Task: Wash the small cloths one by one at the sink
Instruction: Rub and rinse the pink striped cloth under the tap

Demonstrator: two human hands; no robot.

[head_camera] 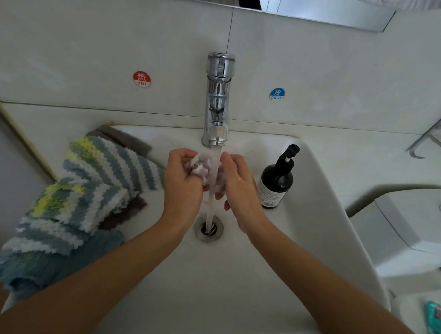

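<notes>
A small pale lilac cloth is bunched between both hands, right under the running stream from the chrome tap. My left hand curls its fingers round the cloth's left part. My right hand grips its right part, which is mostly hidden behind the water. Both hands are over the white sink, above the drain. A pile of small cloths, striped blue, white and yellow with grey and brown ones beneath, lies on the sink's left rim.
A dark pump bottle stands on the sink's right side, close to my right hand. Hot and cold stickers flank the tap on the tiled wall. A toilet cistern is at the right, a teal tube at the lower right.
</notes>
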